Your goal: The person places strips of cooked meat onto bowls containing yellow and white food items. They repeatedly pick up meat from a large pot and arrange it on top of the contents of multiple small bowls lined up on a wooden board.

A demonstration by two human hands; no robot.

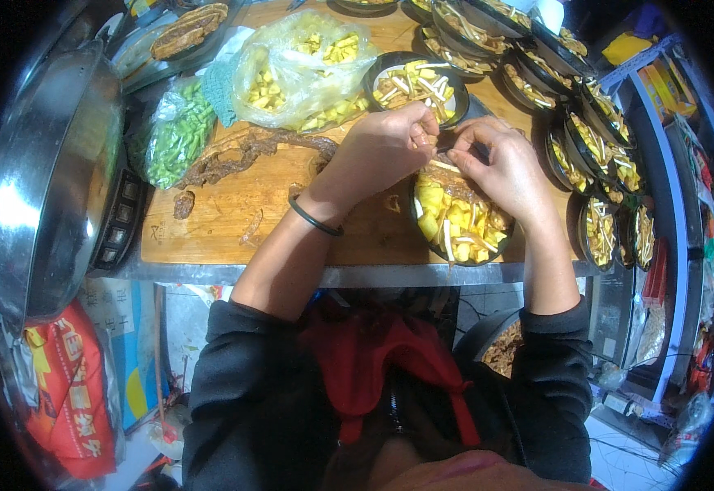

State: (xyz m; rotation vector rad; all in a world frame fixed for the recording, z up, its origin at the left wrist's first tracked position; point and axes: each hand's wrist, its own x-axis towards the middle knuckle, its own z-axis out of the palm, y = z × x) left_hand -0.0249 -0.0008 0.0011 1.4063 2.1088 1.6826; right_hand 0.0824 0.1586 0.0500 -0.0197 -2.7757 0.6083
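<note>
Two bare hands meet fingertip to fingertip over a round black bowl (461, 225) heaped with yellow chunks and pale strips: the left hand (377, 151), a dark band on its wrist, and the right hand (500, 164) pinch together a pale strip (443, 165), too small to tell more. One matching bowl (415, 84) sits just beyond the knuckles. Left of the left hand, on the wooden board (218, 217), lie two clear crinkled bags, one of yellow pieces (304, 69) and one of green beans (178, 131).

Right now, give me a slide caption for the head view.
Both hands, left hand and right hand, meet over a bowl of yellow chunks on a wooden board.
</note>
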